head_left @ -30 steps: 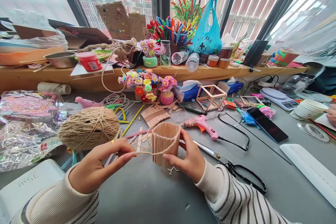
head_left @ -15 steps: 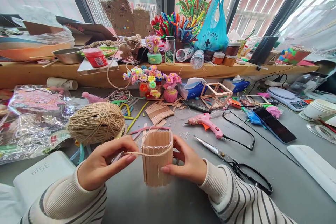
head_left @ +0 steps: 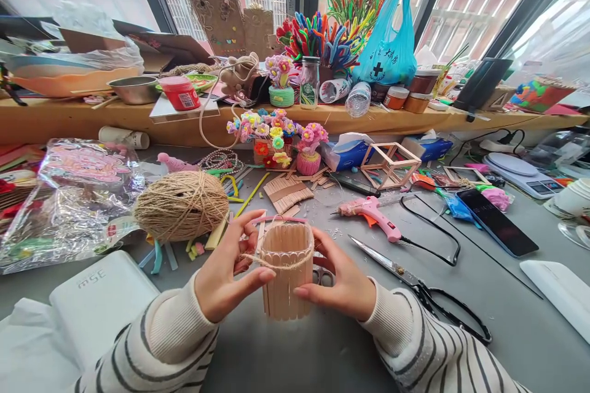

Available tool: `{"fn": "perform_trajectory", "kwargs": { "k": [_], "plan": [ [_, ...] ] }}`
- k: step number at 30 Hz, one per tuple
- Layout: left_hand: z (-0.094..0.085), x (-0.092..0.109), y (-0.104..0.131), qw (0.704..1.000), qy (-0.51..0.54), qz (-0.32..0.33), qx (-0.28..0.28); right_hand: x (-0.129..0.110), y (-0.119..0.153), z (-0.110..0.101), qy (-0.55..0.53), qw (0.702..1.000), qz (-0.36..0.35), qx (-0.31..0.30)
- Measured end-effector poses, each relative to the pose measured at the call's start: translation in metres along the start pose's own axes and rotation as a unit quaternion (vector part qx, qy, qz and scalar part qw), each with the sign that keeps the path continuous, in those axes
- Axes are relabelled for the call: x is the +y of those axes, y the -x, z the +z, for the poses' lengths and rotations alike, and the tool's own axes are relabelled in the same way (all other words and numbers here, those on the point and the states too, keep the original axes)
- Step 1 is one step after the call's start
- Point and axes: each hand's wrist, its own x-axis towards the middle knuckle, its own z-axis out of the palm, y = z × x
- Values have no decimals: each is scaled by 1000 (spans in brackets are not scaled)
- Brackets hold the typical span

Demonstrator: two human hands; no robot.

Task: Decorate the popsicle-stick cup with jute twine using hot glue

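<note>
We see the cup [head_left: 288,291], built of upright wooden sticks, at the near middle of the table [head_left: 267,359], between the two hands, its open mouth up and turned towards us. Whether its base touches the table we cannot tell. The twine [head_left: 292,266] crosses its near side just below the scalloped rim and runs off to the left.

The right hand [head_left: 338,276] is partly closed on the cup, thumb on the near face and fingers around the right side. The left hand [head_left: 224,279] is half open: its thumb tip lies at the cup's near left side by the twine, and its fingers are bent, the index finger raised near the rim. We cannot tell whether these fingers pinch the twine.

Beyond the left hand we find the twine ball [head_left: 182,206], with the pale power bank [head_left: 104,295] nearer to us. The stick bundle [head_left: 286,193] lies beyond the cup. Right of it we note the pink glue gun [head_left: 373,218], and nearer to us the black-handled scissors [head_left: 408,277], lying open slightly, beside the right sleeve [head_left: 410,325]. A wooden frame [head_left: 391,166] stands farther back, and a phone [head_left: 498,223] lies well to the right.
</note>
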Motion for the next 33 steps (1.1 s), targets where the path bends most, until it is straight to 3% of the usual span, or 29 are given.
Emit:
{"fn": "perform_trajectory", "kwargs": {
  "k": [7,16,21,26,29,33],
  "plan": [
    [6,-18,1,990,-112,64,58,-2,1,-1,23,1000,15,7],
    [21,-12,1,999,0,-9,44,-1,1,-5,46,999,3,1],
    [22,-9,1,998,45,-20,26,-18,4,-31,100,995,17,-8],
    [19,-13,1,998,61,-20,-2,-48,0,-58,228,969,-92,-18],
    [18,-16,1,998,60,-15,-11,-58,-8,-58,297,944,-132,-53],
    [18,-17,1,998,60,-15,-17,-60,-17,-54,307,932,-165,-98]
  ]
}}
